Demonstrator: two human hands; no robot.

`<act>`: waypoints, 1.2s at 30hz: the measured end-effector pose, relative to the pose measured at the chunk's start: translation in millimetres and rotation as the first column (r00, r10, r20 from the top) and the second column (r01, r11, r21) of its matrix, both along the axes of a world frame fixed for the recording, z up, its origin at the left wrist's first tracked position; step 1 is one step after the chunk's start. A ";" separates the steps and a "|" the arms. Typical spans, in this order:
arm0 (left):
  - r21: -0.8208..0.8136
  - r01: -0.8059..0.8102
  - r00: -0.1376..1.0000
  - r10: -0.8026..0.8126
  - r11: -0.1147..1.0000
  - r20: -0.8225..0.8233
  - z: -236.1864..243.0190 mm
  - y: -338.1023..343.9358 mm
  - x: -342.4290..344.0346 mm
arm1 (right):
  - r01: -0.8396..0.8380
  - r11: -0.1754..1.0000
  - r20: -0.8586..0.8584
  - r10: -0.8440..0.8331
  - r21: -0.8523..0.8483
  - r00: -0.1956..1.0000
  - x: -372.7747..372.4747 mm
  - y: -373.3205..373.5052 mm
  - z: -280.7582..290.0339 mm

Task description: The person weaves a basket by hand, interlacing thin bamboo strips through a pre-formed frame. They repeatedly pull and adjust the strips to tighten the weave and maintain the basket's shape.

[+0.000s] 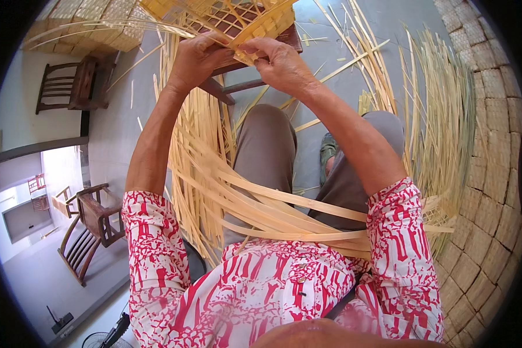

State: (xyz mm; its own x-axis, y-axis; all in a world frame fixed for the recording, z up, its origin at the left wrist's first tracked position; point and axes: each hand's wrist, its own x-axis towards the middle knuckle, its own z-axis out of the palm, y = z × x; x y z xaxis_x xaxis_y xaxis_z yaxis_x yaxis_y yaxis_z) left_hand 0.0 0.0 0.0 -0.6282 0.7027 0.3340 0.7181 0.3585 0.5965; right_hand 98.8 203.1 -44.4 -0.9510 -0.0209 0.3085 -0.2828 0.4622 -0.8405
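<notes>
A yellow woven bamboo basket [267, 28] with an open lattice side rests on a dark wooden stool [219, 91] at the top of the view. My left hand [198, 62] is closed at the basket's near corner, its thumb pressed toward the fingers. On the corner's other side, my right hand [281, 65] pinches the basket's near edge between thumb and fingers. Thin loose strips [107, 26] stick out leftward from the basket past my left hand. Both sets of fingertips are partly hidden. Long pale bamboo strips [272, 217] lie across my lap.
More bamboo strips [200, 133] hang beside my left leg, and others [368, 64] lie on the grey floor. Greenish strips [438, 104] stand at the right, before stacked woven baskets [496, 151]. Wooden chairs [69, 87] and a fan [107, 337] are at the left.
</notes>
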 end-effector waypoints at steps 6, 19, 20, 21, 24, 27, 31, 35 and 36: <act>0.167 -0.161 0.985 0.149 0.973 0.085 -5.9 8.6 29.1 | -0.067 0.975 0.094 0.088 -0.210 0.992 -3.9 -2.2 -2.7; 0.479 -0.305 0.951 0.235 0.823 0.202 -43.9 8.6 46.1 | 0.247 -0.149 0.225 0.150 -0.957 0.963 -19.7 43.9 28.4; 0.501 -0.289 0.956 0.218 0.816 0.197 -44.8 10.7 44.7 | 0.143 -0.233 0.065 0.314 -0.962 0.947 -24.5 59.8 8.9; 0.495 -0.299 0.953 0.227 0.816 0.202 -44.7 9.2 43.4 | 0.059 -0.340 -0.110 0.456 -0.939 0.883 -25.2 60.8 12.7; 0.440 -0.319 0.947 0.266 0.839 0.180 -42.1 6.0 41.4 | -0.007 0.268 0.102 0.388 -0.963 0.916 -26.0 44.3 35.4; 0.494 -0.287 0.952 0.188 0.820 0.242 -38.5 9.0 41.5 | -0.197 0.678 0.066 0.341 -0.708 0.938 -18.1 31.2 53.0; 0.497 -0.279 0.951 0.164 0.822 0.263 -41.9 10.5 41.7 | -0.280 0.787 -0.084 0.282 -0.549 0.956 -15.5 12.8 50.4; 0.465 -0.260 0.958 0.165 0.846 0.236 -38.5 7.9 42.3 | -0.139 0.792 -0.004 0.170 -0.594 0.986 -8.0 11.1 58.0; 0.455 -0.252 0.958 0.152 0.854 0.244 -37.6 10.0 42.7 | -0.069 0.781 0.022 0.106 -0.621 0.994 -6.6 13.9 56.7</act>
